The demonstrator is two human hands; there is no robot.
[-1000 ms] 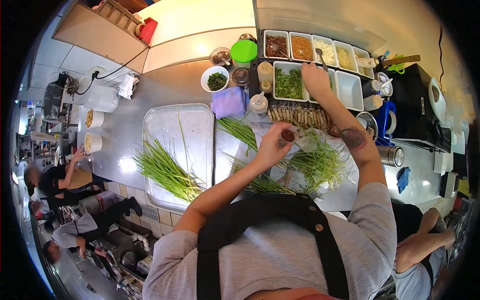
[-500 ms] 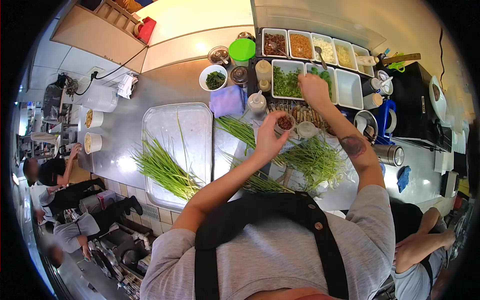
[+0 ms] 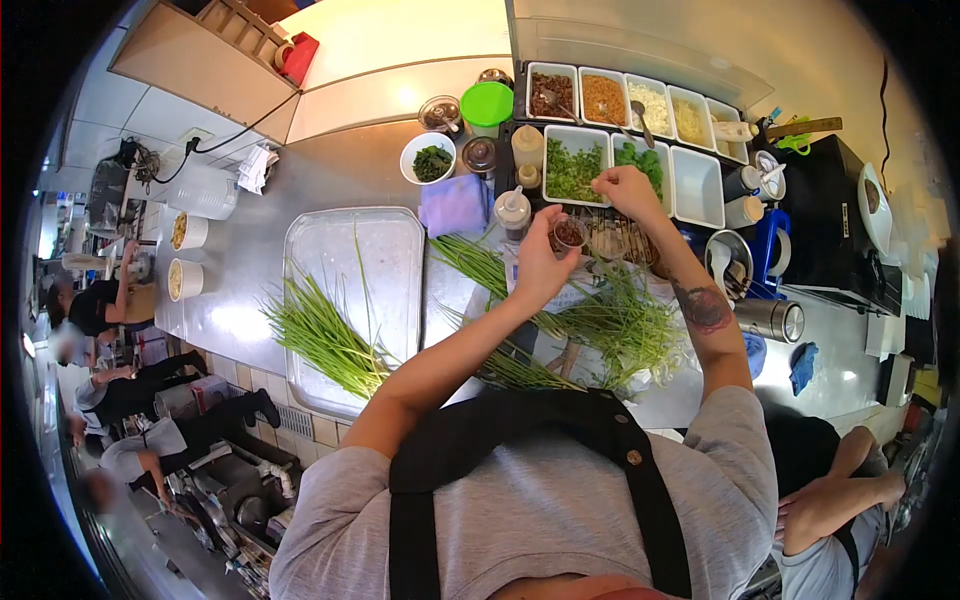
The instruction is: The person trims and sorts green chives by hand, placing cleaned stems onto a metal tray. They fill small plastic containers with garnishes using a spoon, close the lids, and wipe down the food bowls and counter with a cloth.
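My left hand point(image 3: 541, 262) grips a small clear cup point(image 3: 570, 233) with dark reddish-brown bits in it, above the counter in front of the food pans. My right hand point(image 3: 630, 190) is closed in a pinch over the front right corner of a white pan of chopped greens point(image 3: 574, 165). What its fingertips hold is too small to make out. Beside that pan is another white pan with green leaves point(image 3: 638, 160), partly behind my right hand. Long green stalks point(image 3: 625, 320) lie below both hands, on the counter.
A metal tray point(image 3: 390, 235) with green stalks stands to the left. Squeeze bottles point(image 3: 513, 210) are close to my left hand. Behind are pans of toppings point(image 3: 604, 96), one with a spoon point(image 3: 641, 115). A steel thermos point(image 3: 772, 320) lies right. Other people are at both sides.
My right hand has drawn back from the chopped greens toward the pan's front edge, fingers pinched. The cup in my left hand has stayed at nearly the same place.
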